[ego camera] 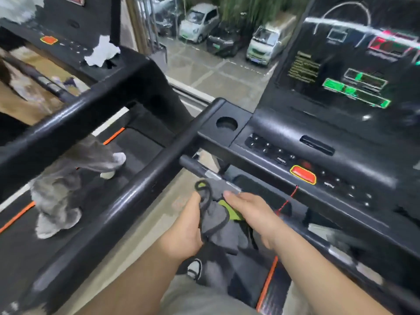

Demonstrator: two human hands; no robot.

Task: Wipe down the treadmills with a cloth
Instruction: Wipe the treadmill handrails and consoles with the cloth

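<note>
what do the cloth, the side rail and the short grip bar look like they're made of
Cloth: soft fabric, perhaps microfibre, matte grey with darker edging and a green patch; it folds limply.
Side rail: glossy black, painted metal or hard plastic; bright highlights streak along it.
Grip bar: black with silvery, metal-looking plates; blur leaves it open.
</note>
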